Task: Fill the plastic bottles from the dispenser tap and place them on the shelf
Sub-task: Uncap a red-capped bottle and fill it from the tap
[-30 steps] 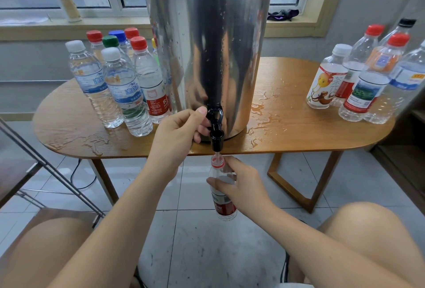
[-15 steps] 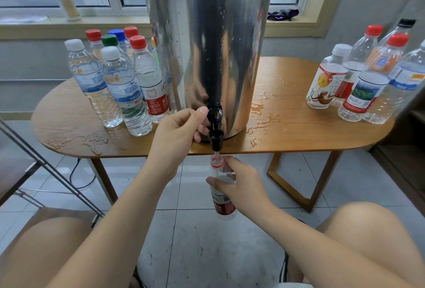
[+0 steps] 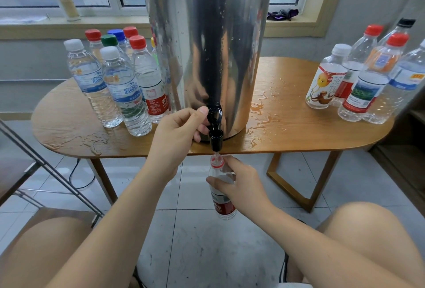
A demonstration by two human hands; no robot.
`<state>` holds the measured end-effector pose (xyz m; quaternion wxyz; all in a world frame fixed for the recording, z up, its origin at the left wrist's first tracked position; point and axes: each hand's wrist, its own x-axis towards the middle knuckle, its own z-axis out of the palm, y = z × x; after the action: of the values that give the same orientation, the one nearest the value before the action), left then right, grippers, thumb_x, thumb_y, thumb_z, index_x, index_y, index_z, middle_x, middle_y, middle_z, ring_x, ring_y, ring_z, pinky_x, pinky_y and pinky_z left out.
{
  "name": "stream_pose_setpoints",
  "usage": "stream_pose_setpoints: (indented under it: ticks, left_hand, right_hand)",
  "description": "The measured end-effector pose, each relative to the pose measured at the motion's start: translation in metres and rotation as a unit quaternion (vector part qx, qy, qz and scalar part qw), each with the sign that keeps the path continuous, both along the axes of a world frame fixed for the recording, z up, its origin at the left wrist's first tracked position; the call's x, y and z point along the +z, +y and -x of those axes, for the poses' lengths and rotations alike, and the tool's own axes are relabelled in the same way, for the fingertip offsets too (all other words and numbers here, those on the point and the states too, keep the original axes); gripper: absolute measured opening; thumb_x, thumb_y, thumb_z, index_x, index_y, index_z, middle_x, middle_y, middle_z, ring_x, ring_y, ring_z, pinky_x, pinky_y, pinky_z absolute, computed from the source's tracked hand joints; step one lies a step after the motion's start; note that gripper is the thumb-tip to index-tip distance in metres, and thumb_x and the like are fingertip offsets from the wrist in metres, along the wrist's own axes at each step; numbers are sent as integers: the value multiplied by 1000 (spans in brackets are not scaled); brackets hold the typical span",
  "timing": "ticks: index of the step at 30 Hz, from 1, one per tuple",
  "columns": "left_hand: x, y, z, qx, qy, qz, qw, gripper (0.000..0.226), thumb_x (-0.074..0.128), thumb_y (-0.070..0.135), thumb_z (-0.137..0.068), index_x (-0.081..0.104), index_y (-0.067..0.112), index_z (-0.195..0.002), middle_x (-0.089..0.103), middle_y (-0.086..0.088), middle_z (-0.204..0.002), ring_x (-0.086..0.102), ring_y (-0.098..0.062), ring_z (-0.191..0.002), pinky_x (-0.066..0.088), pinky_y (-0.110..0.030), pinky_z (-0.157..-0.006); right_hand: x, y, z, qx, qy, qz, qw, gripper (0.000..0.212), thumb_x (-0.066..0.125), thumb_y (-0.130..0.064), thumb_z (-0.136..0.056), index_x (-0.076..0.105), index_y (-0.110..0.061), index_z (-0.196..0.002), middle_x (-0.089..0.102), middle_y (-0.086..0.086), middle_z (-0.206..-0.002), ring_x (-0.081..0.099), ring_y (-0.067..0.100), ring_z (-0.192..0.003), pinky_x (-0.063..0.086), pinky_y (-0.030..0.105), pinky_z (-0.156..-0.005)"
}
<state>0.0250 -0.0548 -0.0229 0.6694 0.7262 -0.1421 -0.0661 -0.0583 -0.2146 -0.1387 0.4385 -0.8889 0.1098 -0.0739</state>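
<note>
Grips the black tap (image 3: 215,116) of the steel dispenser (image 3: 207,46) with the left hand (image 3: 177,131), thumb on top and fingers curled beneath. Holds an uncapped bottle (image 3: 224,209) by the shoulder with the right hand (image 3: 243,186), fingers wrapped round it, mouth just under the spout, off the front edge of the bench (image 3: 299,143) and above the floor (image 3: 195,241). Hides the water level partly behind those fingers; cannot tell exactly how full.

Hazards, as judged from here:
- Risks overflow down the right hand on a late release of the tap.
- Risks a splash past the narrow mouth on any drift from under the spout.
- Risks a slip of wet plastic through the fingers, given the puddles (image 3: 264,117) beyond the right hand.

Counts:
- One dispenser, one tap, one bottle in hand.
- Left group (image 3: 125,90), beyond the left hand: seven capped bottles plainly (three red caps, two white, one green, one blue), perhaps an eighth hidden against the drum.
- Right group (image 3: 365,85), beyond and outward of the right hand: five capped bottles, the outermost cut by the frame edge.
</note>
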Motion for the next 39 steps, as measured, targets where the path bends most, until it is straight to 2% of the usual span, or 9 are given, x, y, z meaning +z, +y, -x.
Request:
stream_pose_setpoints:
  ticks: [10, 15, 32, 39]
  left_hand:
    - [1, -1, 0, 1, -1, 6, 1000, 36, 66, 41, -107, 78, 11, -92, 73, -5, -81, 57, -8, -66, 45, -13, -60]
    - [2, -2, 1, -1, 2, 11, 1000, 35, 66, 39, -107, 76, 13, -87, 71, -4, -79, 55, -8, -65, 44, -12, -58]
    - [3, -2, 1, -6, -2, 7, 1000, 34, 67, 39, -107, 73, 17, -81, 70, -3, -77, 55, -9, -66, 44, -13, -59]
    - [2, -2, 1, -11, -8, 6, 1000, 34, 68, 39, -107, 73, 19, -80, 69, -3, -77, 56, -8, -66, 44, -12, -59]
  right_hand:
    - [-3, -1, 0, 3, -8, -6, 1000, 59, 79, -58, -91, 60, -37, -142, 68, -16, -134, 60, 5, -114, 55, 31, -100]
    - [-3, -1, 0, 4, -6, -8, 1000, 57, 79, -59, -91, 61, -37, -141, 68, -17, -133, 61, 6, -116, 57, 35, -103]
    - [-4, 0, -1, 0, -6, -19, 1000, 57, 78, -56, -92, 61, -37, -143, 69, -17, -132, 62, 7, -118, 56, 34, -103]
    - [-7, -1, -2, -1, -14, -48, 999, 48, 78, -55, -94, 63, -41, -137, 68, -23, -126, 61, 2, -113, 51, 24, -95]
